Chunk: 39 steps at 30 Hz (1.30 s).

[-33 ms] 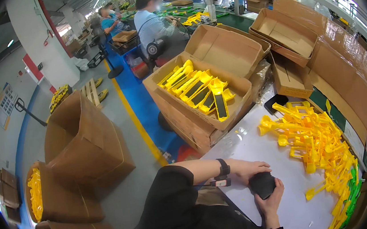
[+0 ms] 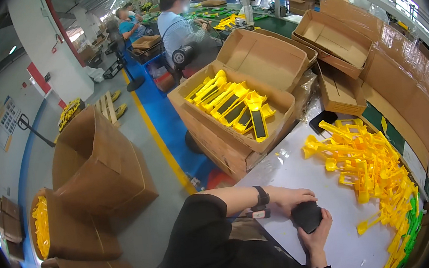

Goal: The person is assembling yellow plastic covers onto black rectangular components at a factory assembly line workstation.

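Nothing has moved: both hands (image 2: 307, 218) still clasp a black part (image 2: 307, 216) near the open brown carton (image 2: 240, 131) of yellow pieces (image 2: 232, 106)

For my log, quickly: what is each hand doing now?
Left hand: curled over the black object.
Right hand: gripping it from below.

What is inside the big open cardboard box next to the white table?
The open cardboard box holds yellow plastic parts, several with black panels, laid side by side. They cover part of the bottom, so anything beneath them cannot be seen.
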Tool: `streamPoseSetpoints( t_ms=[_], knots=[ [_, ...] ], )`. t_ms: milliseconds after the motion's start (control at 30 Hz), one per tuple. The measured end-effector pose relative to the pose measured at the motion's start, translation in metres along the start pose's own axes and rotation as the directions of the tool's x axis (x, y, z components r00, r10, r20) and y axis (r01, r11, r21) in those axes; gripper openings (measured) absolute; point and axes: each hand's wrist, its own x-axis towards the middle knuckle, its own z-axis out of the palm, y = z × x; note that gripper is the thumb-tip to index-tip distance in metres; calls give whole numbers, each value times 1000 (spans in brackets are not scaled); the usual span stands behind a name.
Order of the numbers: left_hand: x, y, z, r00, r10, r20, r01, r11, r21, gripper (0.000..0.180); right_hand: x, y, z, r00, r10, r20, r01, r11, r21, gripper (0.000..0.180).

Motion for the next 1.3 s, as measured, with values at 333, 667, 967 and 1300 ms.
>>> streamPoseSetpoints(
  t_ms=[333, 667, 967, 1300],
  knots=[
    [6, -2, 2, 1000, 18, -19, -19, 998, -61, 114, 1, 1, -5, 1000, -15, 23, 15, 1000, -6, 89],
    [6, 1, 14, 980, 111, -163, -116, 993, -23, 108, 1, 1, -3, 1000, -19, 9, 19, 999, 26, 91],
    [6, 19, 9, 986, 99, -136, -97, 995, 22, 103, 0, 1, -4, 1000, -2, 15, 1, 1000, 22, 92],
    [6, 37, 6, 997, 15, -81, -3, 990, 140, 99, 2, -4, -6, 1000, 13, 17, -13, 1000, 16, 88]
  ],
)
